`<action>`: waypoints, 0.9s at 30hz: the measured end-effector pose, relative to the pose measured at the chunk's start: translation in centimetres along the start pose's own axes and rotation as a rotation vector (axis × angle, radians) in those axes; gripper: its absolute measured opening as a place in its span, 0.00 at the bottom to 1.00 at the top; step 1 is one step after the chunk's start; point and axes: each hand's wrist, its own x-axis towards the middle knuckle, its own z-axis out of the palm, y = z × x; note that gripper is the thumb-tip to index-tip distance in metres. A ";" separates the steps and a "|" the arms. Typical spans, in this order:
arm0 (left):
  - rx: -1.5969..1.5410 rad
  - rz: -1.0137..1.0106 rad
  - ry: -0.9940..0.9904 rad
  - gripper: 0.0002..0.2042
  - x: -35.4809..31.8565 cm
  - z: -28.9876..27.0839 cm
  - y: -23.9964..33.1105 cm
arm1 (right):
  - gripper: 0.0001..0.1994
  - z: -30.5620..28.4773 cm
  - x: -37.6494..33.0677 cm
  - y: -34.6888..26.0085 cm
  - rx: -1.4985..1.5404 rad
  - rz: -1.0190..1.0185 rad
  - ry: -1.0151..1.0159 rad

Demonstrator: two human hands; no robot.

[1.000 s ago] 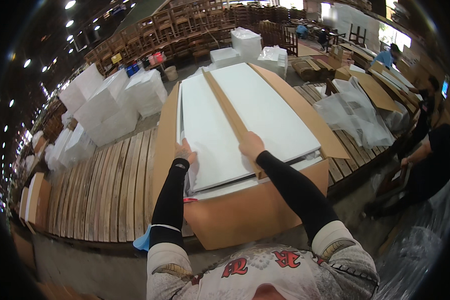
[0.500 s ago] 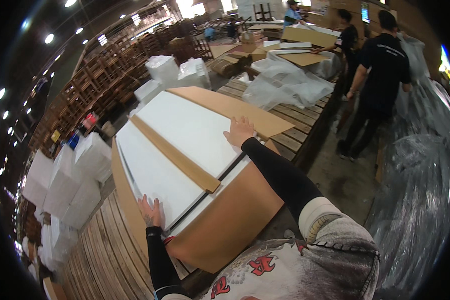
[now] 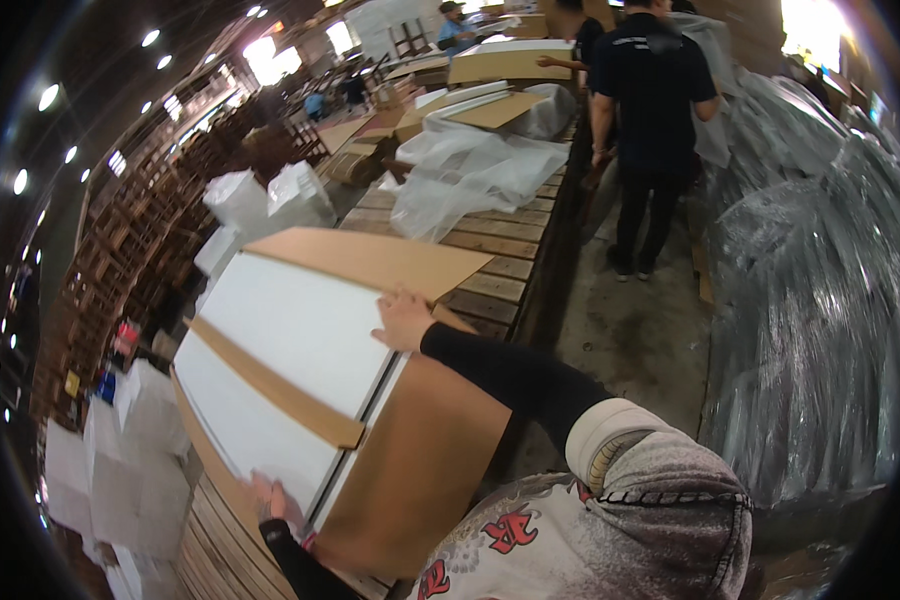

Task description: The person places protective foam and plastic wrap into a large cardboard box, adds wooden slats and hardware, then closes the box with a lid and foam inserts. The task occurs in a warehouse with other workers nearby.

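Before me lies a long open carton with flat white panels filling it. A narrow brown cardboard strip runs lengthwise over the panels. My left hand lies at the panels' near left corner, its fingers apart and somewhat blurred. On the right, my right hand rests with spread fingers on the edge of the white panel, close to the raised carton flap. Neither hand grasps anything that I can see. A dark gap shows between the panels and the carton's near wall.
Slatted wooden pallets carry the carton and clear plastic sheeting. White foam blocks stand to the left. Along the right runs a plastic-wrapped stack. A person in black stands in the aisle; others work farther back.
The view has swung to the right, so the carton and pallets appear farther left and lower. Both hands stay on the panels. The person in black has turned slightly and lifted the right-hand forearm.
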 end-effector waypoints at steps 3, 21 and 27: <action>-0.339 -0.045 0.463 0.32 -3.2 -4.6 3.7 | 0.30 -3.1 -3.0 3.3 0.289 -0.214 0.305; -0.374 0.857 -0.726 0.18 -18.3 17.1 66.4 | 0.19 -4.1 -72.1 62.1 -0.257 0.597 -1.178; 0.107 0.639 -1.015 0.21 -13.9 27.8 63.5 | 0.19 -3.0 -70.1 64.2 -0.094 1.717 -0.274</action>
